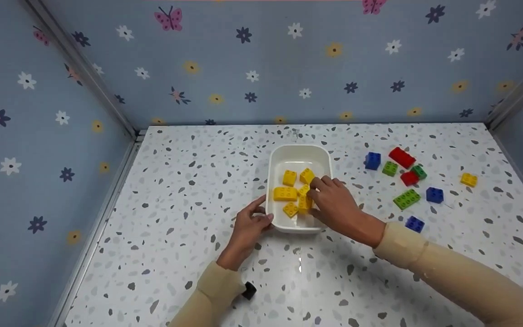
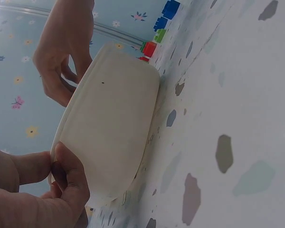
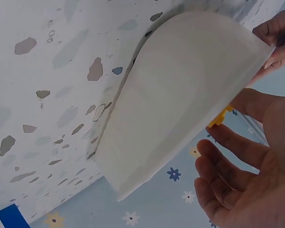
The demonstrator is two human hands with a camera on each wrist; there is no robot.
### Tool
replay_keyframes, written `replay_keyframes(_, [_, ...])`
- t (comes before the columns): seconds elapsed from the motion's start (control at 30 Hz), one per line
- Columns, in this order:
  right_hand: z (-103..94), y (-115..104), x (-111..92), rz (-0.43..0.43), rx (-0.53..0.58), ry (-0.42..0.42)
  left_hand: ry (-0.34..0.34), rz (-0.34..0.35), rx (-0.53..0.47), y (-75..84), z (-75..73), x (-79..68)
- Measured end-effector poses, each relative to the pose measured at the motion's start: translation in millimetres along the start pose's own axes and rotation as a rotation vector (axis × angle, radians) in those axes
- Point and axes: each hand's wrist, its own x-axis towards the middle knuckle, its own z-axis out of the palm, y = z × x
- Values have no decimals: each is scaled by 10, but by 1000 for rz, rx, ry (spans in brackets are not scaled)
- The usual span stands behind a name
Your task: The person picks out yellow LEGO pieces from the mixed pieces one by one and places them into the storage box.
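A white plastic bin (image 1: pixel 300 153) stands on the speckled table with several yellow toy bricks (image 1: pixel 285 194) inside. At its near left corner, my left hand (image 1: pixel 249 225) pinches the rim between thumb and fingers; the left wrist view shows this grip on the bin's edge (image 2: pixel 114 104). My right hand (image 1: pixel 339 205) reaches over the right rim, thumb and index finger pinching a yellow brick (image 1: pixel 305 203) inside the bin. Part of that yellow brick (image 3: pixel 221 117) shows past the rim in the right wrist view, with the other fingers loosely bent.
Right of the bin lie loose bricks: blue (image 1: pixel 372 161), red (image 1: pixel 402 157), green (image 1: pixel 407 199) and one yellow brick (image 1: pixel 469 179) farther right. A small black object (image 1: pixel 249 290) is by the left sleeve. Flowered blue panels (image 1: pixel 288 68) enclose the table's back and sides.
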Motion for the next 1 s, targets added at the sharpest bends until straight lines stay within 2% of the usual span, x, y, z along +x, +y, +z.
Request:
replay_keyframes(0.3, [32,-30,36,4,-26,-37,-3,-2,-6,-12,1,-5])
replay_keyframes(0.7, [152,-41,32,-38,-127,2,-28,4,-19,-21,-15,-10])
replay_keyframes(1.0, [150,-39,42,1,-145,-32,-27,-4,-10,-22,-12,2])
